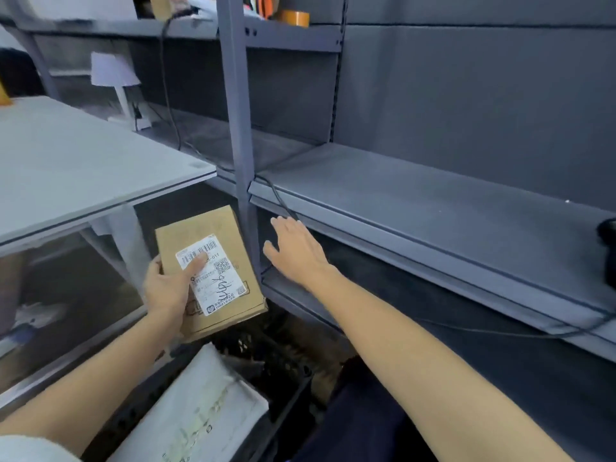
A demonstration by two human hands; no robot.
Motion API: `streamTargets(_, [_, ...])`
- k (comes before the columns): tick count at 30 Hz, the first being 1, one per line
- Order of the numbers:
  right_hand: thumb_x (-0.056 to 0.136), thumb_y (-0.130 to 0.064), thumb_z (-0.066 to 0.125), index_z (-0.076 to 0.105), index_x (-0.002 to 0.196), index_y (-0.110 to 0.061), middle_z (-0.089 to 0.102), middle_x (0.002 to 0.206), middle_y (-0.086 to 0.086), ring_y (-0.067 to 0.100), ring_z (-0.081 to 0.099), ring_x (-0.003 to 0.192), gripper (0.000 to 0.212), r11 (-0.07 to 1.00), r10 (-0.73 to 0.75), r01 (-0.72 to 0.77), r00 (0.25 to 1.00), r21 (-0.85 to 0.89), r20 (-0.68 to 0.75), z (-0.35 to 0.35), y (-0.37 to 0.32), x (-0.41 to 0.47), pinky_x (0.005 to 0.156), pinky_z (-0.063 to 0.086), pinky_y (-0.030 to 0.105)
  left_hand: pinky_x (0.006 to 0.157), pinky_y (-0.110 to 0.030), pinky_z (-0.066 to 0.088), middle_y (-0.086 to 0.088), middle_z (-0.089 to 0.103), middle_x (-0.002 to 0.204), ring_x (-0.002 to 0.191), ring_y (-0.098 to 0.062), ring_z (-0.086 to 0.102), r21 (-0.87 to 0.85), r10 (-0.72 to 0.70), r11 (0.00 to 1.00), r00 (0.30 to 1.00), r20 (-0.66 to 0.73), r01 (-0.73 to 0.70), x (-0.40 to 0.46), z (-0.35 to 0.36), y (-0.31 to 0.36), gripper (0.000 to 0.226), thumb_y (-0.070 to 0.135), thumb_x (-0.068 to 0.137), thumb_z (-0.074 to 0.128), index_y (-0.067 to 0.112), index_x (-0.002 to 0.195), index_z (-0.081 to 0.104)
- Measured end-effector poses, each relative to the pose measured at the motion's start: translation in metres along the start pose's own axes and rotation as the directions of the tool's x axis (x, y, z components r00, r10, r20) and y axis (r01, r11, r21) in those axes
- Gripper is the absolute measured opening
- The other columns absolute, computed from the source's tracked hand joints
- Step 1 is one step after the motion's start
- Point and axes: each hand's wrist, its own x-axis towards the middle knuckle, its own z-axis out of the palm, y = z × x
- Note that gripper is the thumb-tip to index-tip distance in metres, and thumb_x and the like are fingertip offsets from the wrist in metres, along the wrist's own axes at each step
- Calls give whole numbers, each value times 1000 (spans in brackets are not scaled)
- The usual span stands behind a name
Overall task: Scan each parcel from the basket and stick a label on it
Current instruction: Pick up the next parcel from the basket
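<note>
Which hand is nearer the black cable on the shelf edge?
Right. The right hand reaches just below the cable; the left hand holds the box further left.

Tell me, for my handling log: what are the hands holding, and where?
Left hand grips the cardboard parcel by its left edge, thumb on the label; right hand holds nothing.

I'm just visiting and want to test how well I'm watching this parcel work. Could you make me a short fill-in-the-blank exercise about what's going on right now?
1. The cardboard parcel is held in the person's ____ hand.
2. The thumb of that hand presses on the parcel's white ____.
3. The right hand holds nothing; its fingers are ____, near the grey shelf.
4. A white soft parcel lies in the black ____ below.

Missing words: left; label; open; basket
</note>
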Motion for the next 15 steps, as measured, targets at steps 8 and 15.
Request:
streamTargets(8, [99, -36, 37, 17, 150, -3, 21, 157, 11, 25, 14, 146, 64, 942, 109, -138, 988, -305, -112, -103, 49, 9, 119, 5, 35, 86, -29, 46, 11, 62, 108, 98, -12, 59, -77, 214, 975, 975, 56, -210, -10, 40, 103, 65, 44, 66, 83, 23, 121, 56])
streamTargets(15, [99, -37, 37, 19, 149, -3, 26, 154, 11, 26, 17, 144, 62, 862, 282, -332, 942, -382, -183, -156, 106, -28, 120, 5, 38, 88, -29, 46, 11, 62, 113, 100, -10, 56, -182, 353, 931, 908, 225, -317, -62, 115, 158, 77, 42, 67, 84, 24, 133, 48])
